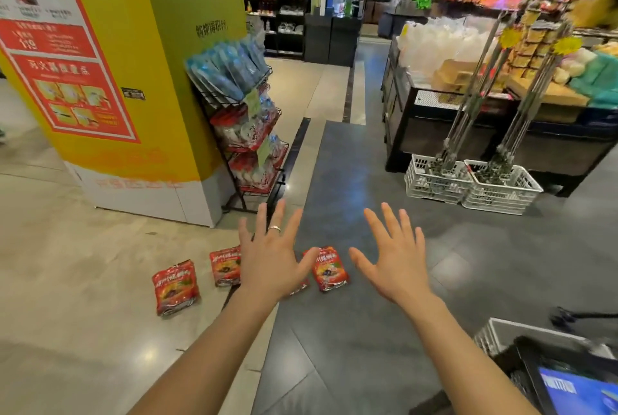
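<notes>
- My left hand (272, 259) is spreading wide, all five fingers straight and fanned, its back facing me; it is gripping nothing and touching nothing.
- A ring (274, 229) is sitting on one of its fingers.
- My right hand (398, 261) is fanning out the same way, fully open and empty, hanging level with the left, with a gap showing between the two thumbs.
- Both hands are hovering in the air above the floor (351, 180), well clear of it.
- The red packets (329, 269) are lying flat on the floor in a loose row below and beyond my hands, straddling the seam where the pale tiles are meeting the dark ones.
- The leftmost packet (175, 287) is lying apart on the pale tiles, fully visible; the second packet (225, 266) is being clipped at its right edge by my left hand.
- A third packet (299, 287) is hiding almost wholly behind my left palm, with only a corner showing, so I cannot tell how it is lying.
- The printing on the packets is blurring too much for me to read.
- Beyond them, a wire rack (247, 133) of bagged goods is leaning against a yellow-green pillar (140, 80).
- Across the aisle, two white crates (468, 184) are standing side by side on the dark floor.
- At the lower right a basket (521, 337) is getting cut off by the frame edge, and I cannot make out its contents.
</notes>
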Motion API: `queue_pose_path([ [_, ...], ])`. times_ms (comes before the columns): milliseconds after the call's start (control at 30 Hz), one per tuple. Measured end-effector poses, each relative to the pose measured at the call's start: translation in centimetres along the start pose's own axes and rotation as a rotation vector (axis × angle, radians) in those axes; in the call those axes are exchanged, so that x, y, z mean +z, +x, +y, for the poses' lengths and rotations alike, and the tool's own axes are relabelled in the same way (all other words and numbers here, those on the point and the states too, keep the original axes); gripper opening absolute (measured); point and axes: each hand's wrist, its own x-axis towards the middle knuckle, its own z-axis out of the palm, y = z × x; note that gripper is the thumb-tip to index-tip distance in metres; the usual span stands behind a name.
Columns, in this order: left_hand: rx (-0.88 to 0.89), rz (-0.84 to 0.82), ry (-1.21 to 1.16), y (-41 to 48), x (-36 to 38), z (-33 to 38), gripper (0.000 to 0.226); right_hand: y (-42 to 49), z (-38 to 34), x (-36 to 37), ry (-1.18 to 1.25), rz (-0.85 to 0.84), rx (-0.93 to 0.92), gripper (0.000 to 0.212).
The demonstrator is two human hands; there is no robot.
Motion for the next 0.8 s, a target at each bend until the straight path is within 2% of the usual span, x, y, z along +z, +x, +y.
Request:
queue_pose_path([
  [233,-0.112,-0.096,0.010,11.7,6.9,-3.0,0.091,14.3,3.0,8.2,0.031,-0.130,0.016,0.097],
  [333,-0.180,-0.120,0.016,18.3,11.5,-4.4,0.093,22.2,4.8,13.0,0.058,-0.200,-0.015,0.088],
  [433,-0.256,-0.182,0.049,25.7,17.0,-5.5,0.087,30.8,6.6,18.9,0.072,-0.287,-0.047,0.080],
  [533,-0.335,-0.257,0.020,32.4,22.6,-6.3,0.090,38.1,8.3,24.9,0.077,-0.402,-0.043,0.092],
  [567,-0.356,-0.295,0.007,34.6,24.5,-6.6,0.090,40.1,9.0,26.9,0.078,-0.446,-0.036,0.090],
  [633,-0.404,-0.353,-0.009,38.2,28.4,-7.3,0.087,43.6,10.7,31.0,0.069,-0.539,-0.036,0.078],
  [800,-0.489,-0.461,-0.011,43.4,39.6,-9.5,0.085,49.2,14.3,42.0,0.063,-0.668,0.009,0.075],
])
